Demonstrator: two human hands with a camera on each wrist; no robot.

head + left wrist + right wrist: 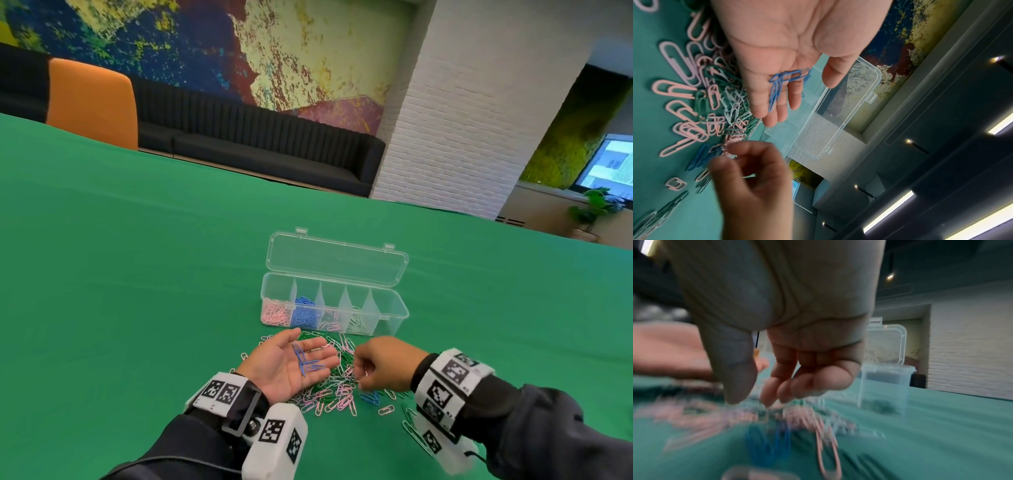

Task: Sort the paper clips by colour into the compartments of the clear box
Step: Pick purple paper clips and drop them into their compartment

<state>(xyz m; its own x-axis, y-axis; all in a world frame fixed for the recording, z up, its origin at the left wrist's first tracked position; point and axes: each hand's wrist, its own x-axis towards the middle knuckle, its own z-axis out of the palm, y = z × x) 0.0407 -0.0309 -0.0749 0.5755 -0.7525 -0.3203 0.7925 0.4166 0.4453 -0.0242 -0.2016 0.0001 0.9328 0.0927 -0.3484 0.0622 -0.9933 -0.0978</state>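
The left hand (pixel 291 366) lies palm up, fingers straight, with blue clips (pixel 306 361) resting on it. The right hand (pixel 383 363) hovers over the clip pile (pixel 337 390) on the green tabletop (pixel 137 274), fingers curled; blur hides whether it pinches anything. The box (pixel 334 305), lid up, stands just beyond the pile

left grip (pixel 289 364) flat, palm up; right grip (pixel 383 365) seemingly curled.
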